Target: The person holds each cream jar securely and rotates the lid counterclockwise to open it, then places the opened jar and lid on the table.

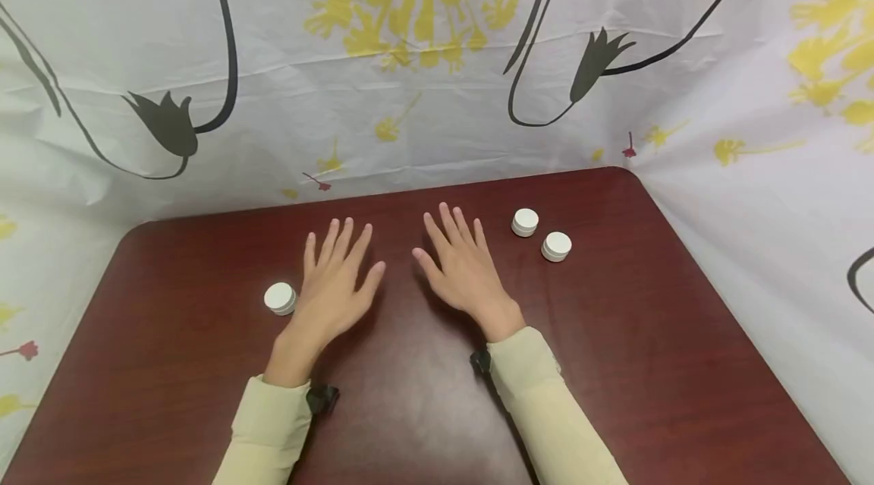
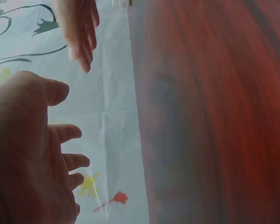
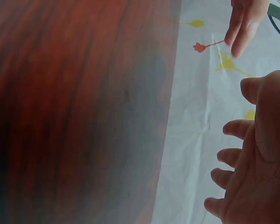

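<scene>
Both hands hover palm down over a dark red wooden table (image 1: 410,394), fingers spread and holding nothing. My left hand (image 1: 331,288) is nearest to a small round white container (image 1: 281,298), which stands just left of its wrist side. To the right, my right hand (image 1: 467,276) points its fingers toward the table's far edge. Beyond it stand two more white lidded containers, one farther back (image 1: 525,222) and one a little nearer (image 1: 556,246). In the left wrist view the left palm (image 2: 28,154) shows bare, and the right wrist view shows the right palm (image 3: 261,158) bare too.
A white sheet (image 1: 273,52) printed with yellow flowers and grey tulips hangs behind the table and along both sides. The table's far corners are rounded. A dark wrist strap (image 1: 322,398) sits by the left cuff, and another (image 1: 481,361) by the right.
</scene>
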The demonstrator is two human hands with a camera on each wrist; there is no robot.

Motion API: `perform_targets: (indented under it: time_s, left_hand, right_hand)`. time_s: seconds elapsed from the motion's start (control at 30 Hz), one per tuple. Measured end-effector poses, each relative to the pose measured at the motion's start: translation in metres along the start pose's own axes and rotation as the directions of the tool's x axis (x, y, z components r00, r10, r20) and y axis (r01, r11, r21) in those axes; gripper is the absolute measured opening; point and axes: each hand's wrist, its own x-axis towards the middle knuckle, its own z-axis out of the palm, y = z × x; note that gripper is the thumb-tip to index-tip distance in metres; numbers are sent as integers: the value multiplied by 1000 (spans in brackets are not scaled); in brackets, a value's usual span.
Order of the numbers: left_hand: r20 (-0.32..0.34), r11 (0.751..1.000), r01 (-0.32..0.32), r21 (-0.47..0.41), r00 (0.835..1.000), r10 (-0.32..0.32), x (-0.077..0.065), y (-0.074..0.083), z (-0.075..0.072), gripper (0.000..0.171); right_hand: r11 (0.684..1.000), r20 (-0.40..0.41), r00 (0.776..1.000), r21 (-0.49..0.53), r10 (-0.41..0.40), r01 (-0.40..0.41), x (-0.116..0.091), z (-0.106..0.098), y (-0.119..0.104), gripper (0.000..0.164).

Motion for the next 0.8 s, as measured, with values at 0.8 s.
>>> perform_targets:
  time_s: [0.8]
  left_hand:
    - [103,979,201,-47,975,-195,-57,-71,-30,85]
  right_hand:
    - [995,-79,995,77,-60,66,1,2,7,62]
